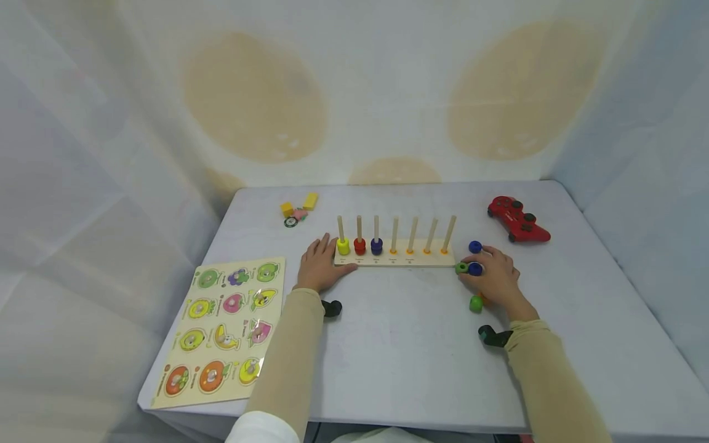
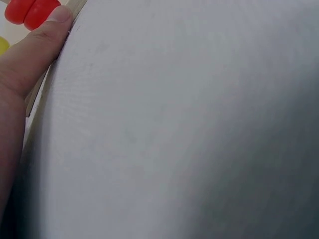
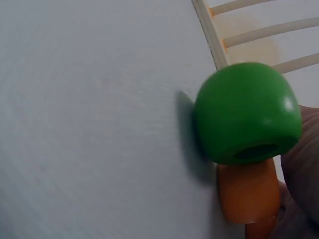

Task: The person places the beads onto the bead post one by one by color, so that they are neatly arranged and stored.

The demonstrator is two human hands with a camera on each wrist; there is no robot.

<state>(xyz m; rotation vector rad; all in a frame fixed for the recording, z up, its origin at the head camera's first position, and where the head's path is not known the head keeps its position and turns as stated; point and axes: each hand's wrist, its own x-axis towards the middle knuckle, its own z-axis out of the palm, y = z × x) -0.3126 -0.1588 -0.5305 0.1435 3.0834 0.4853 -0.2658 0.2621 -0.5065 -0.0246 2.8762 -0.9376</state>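
A wooden peg board (image 1: 399,261) carries a row of pegs, with yellow beads (image 1: 343,247), red beads (image 1: 360,246) and dark blue beads (image 1: 376,246) on its three left pegs. My left hand (image 1: 320,267) rests at the board's left end, its thumb stretched along the front edge below the red beads. Off the right end, my right hand (image 1: 495,277) curls its thumb and index finger around a blue bead (image 1: 474,269). A green bead (image 1: 462,267) sits right beside it. Another green bead (image 3: 247,113) and an orange bead (image 3: 249,191) lie under this hand.
Another blue bead (image 1: 474,247) lies just behind the right hand. A red game controller (image 1: 517,219) is at the back right. On the left lies a fruit puzzle board (image 1: 221,332). Behind it are yellow blocks (image 1: 310,201) and a round black-and-white piece (image 1: 290,222).
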